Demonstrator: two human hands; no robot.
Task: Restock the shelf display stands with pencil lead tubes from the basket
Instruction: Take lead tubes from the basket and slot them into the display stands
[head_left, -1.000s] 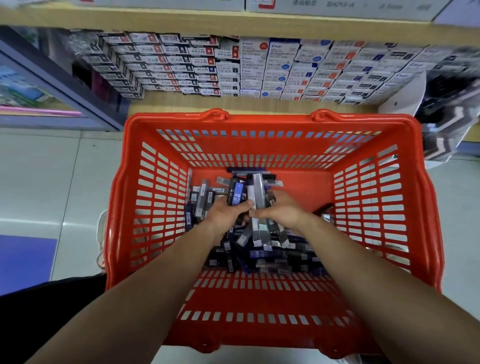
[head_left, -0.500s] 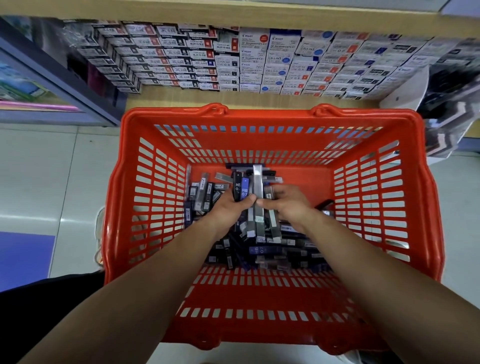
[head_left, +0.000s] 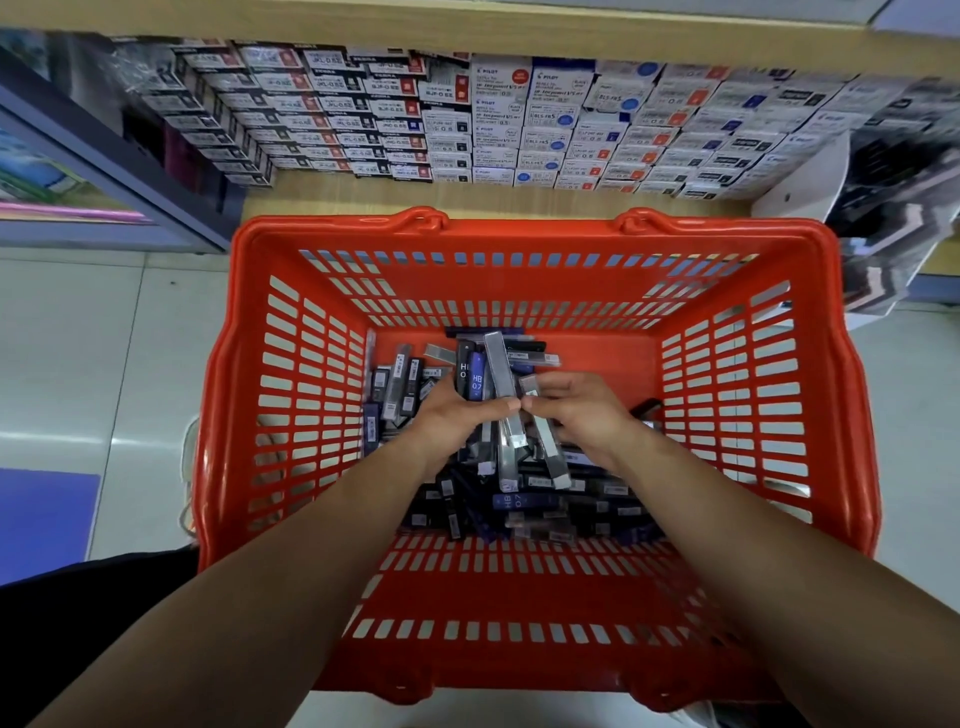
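Pale grey floor tiles (head_left: 78, 364) fill the left of the frame, w/ a purple mat (head_left: 41, 519) at lower left. A wooden shelf (head_left: 467, 196) runs across the top, packed w/ rows of small white boxes (head_left: 498, 124), red and blue labels facing out.

An orange-red basket (head_left: 524, 231) takes up the centre, slotted walls, two handle lugs on its far rim, right up against the shelf edge. Loose tubes (head_left: 524, 504) of pencil lead lie heaped on its bottom, mostly dark blue and black, a few clear grey, spread from mid-left to lower centre.

Both forearms reach in from the bottom corners and meet over the heap. Left hand (head_left: 457, 415) has fingers curled round a bundle of tubes (head_left: 475, 371) standing nearly upright, "HB 0.7" readable on two. Right hand (head_left: 582, 415) is just beside it, thumb tips touching; fingers bent, and it looks to pinch a grey tube (head_left: 550, 452) slanting down toward the heap, tho the grip is partly hidden.
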